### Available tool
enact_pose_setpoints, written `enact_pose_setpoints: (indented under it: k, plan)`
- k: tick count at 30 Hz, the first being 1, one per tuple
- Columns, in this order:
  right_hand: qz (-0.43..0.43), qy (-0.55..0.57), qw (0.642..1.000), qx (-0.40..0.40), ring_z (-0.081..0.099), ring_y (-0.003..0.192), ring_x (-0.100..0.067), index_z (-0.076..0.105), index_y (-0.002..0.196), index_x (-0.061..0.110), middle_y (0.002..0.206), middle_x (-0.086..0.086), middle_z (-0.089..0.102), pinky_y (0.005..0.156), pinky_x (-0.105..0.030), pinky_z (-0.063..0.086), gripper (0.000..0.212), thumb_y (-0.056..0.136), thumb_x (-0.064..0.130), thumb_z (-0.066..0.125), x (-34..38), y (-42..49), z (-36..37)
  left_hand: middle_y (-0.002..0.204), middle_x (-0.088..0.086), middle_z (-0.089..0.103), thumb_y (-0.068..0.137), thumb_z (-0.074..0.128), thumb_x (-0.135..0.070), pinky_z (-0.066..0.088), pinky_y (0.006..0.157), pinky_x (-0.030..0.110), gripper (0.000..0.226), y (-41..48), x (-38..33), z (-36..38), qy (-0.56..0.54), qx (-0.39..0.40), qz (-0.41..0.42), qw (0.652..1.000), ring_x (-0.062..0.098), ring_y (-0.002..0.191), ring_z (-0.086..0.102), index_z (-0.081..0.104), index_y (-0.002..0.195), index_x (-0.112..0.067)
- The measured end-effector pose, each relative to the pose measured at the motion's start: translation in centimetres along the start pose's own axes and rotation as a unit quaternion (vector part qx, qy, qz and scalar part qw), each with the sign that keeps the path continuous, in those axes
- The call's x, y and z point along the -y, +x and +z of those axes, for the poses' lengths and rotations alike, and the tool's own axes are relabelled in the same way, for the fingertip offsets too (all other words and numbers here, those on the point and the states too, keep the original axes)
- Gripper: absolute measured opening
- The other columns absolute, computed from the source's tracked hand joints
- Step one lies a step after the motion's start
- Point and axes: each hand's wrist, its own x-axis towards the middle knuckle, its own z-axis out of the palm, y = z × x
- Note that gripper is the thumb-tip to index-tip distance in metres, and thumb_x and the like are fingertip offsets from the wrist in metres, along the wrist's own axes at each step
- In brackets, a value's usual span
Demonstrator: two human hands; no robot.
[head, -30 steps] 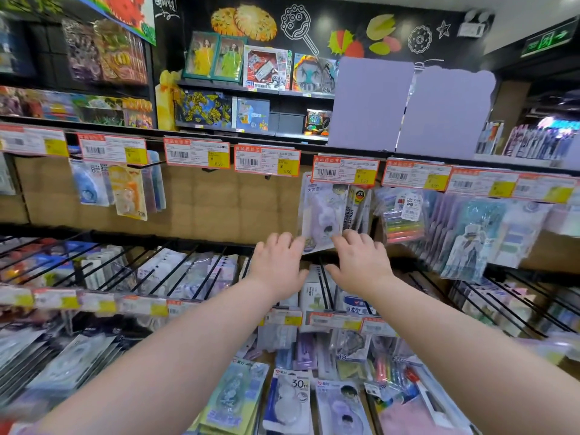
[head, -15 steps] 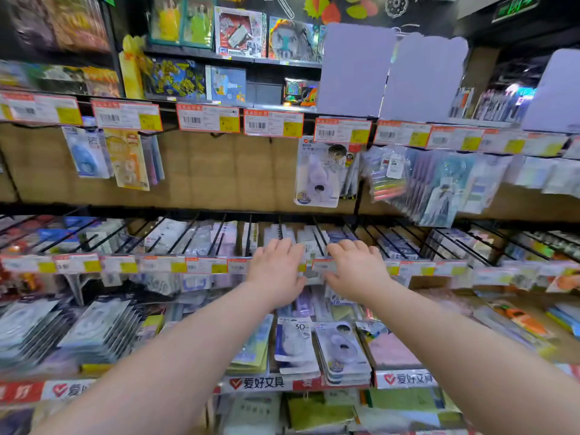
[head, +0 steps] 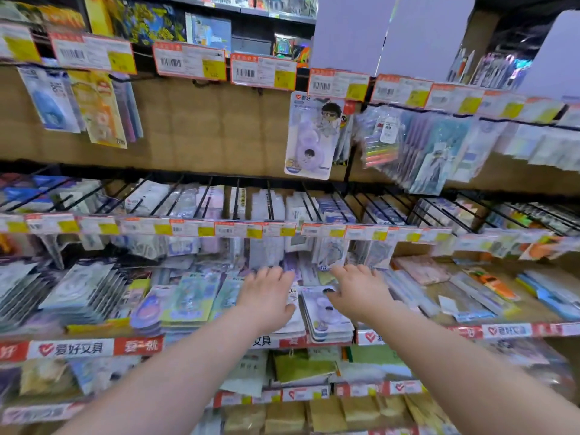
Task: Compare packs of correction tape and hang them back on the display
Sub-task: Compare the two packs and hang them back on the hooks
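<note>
**Both hands spread over the flat stacks, nothing held**

Stationery aisle, tiered display. Two bare forearms reach in from the lower edge of view.

Left hand (head: 266, 296): palm down, fingers straight and a little apart, thumb out to the side. It grasps nothing. Beneath and beside it a white carded pack (head: 294, 297) lies flat mid-shelf; I cannot tell whether the hand touches it.

Right hand (head: 357, 293): also flat and loose, with the fingers pointing to the back of the shelf. The thumb turns inward above the rear edge of a stack of lilac carded correction tape packs (head: 326, 313). No grip on the stack.

That stack lies flat at the front edge of the red-and-white fronted shelf (head: 78, 348), between the two wrists.

Higher up, a hanging lilac correction tape pack with a cartoon figure (head: 310, 136) sits upright at the front of its hook. It hangs just under a row of orange-and-yellow price labels (head: 337, 86).

Between the two levels, black wire hooks (head: 238, 199) run forward from the back board. They are loaded with more packs, too blurred to read.

Toward the shelf's left end, grey-white carded packs (head: 78, 293) lean in an overlapping row.
</note>
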Motion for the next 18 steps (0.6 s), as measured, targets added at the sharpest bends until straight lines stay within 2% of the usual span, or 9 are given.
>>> enact_pose_setpoints:
  k: [7, 11, 18]
  plan:
    - [-0.007, 0.007, 0.997, 0.081, 0.041, 0.128, -0.029, 0.038, 0.135, 0.018, 0.138, -0.007, 0.045, 0.101, -0.044, 0.033, 0.048, 0.094, 0.044, 0.042, -3.0, 2.7, 3.5, 0.139, 0.007, 0.039, 0.090, 0.049, -0.042, 0.033, 0.105, 0.040, 0.056, 3.3, -1.0, 2.9, 0.004, 0.050, -0.022, 0.999, 0.027, 0.129, 0.036, 0.035, 0.137, -0.016]
    - [-0.004, 0.044, 0.993, 0.111, 0.046, 0.122, -0.028, 0.045, 0.126, 0.017, 0.131, -0.007, 0.051, 0.095, -0.040, 0.037, 0.040, 0.093, 0.041, 0.044, -5.8, 4.4, 5.7, 0.137, 0.006, 0.042, 0.088, 0.049, -0.041, 0.034, 0.103, 0.038, 0.055, 5.4, -2.5, 5.4, -0.004, 0.075, -0.030, 0.997, 0.027, 0.128, 0.039, 0.037, 0.137, -0.018]
    - [-0.031, 0.071, 0.981, 0.176, 0.050, 0.119, -0.028, 0.040, 0.134, 0.016, 0.132, -0.007, 0.051, 0.089, -0.037, 0.040, 0.049, 0.092, 0.041, 0.047, -8.8, 8.0, 11.4, 0.146, 0.007, 0.034, 0.090, 0.050, -0.041, 0.033, 0.106, 0.042, 0.060, 8.9, -4.4, 9.4, -0.007, 0.164, -0.055, 0.985, 0.029, 0.132, 0.035, 0.032, 0.142, -0.016]
